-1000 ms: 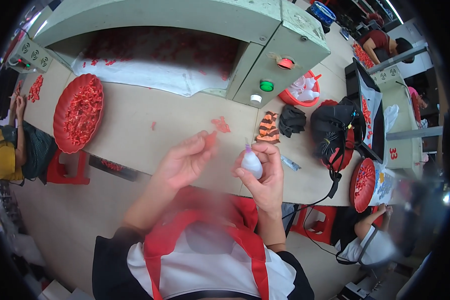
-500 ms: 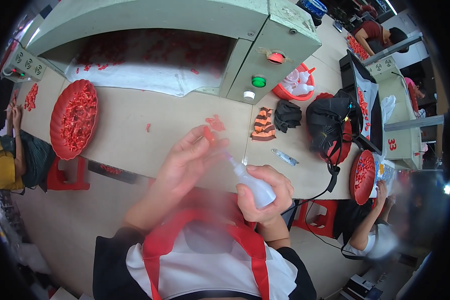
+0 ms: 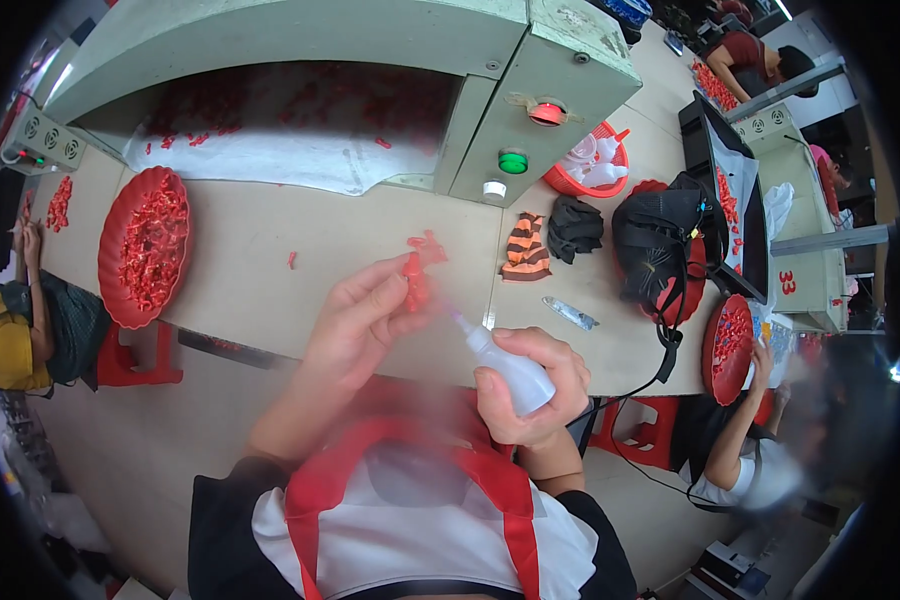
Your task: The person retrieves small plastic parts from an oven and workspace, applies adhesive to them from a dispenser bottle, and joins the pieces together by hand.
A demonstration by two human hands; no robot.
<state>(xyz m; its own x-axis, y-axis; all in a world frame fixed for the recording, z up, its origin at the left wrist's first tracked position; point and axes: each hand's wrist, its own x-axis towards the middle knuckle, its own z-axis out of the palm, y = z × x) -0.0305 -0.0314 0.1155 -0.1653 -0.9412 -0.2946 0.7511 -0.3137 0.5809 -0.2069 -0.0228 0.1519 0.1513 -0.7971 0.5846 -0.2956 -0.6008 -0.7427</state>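
Between the thumb and fingers of my left hand (image 3: 365,312) I pinch a small red plastic piece (image 3: 415,282). My right hand (image 3: 538,390) is wrapped round a soft white squeeze bottle (image 3: 510,372) with a thin nozzle. That nozzle tilts up and left, its tip close beside the red piece; haze on the picture hides whether they touch. Just beyond my left fingers, a few red pieces (image 3: 429,247) lie on the table (image 3: 350,225). A single red bit (image 3: 292,260) rests farther left.
A pale green machine (image 3: 300,40) with buttons spans the far side. Left stands a red scalloped tray (image 3: 107,250) heaped with red pieces. Rightward are a striped cloth (image 3: 526,250), black cloth (image 3: 574,228), silver tube (image 3: 570,313), black bag (image 3: 662,245) and red basket (image 3: 610,190) of white bottles. People sit at both sides.
The red piece in my left hand now stands more upright and shows more of its length. My left fingers have shifted round it; the right hand with the bottle has barely moved.
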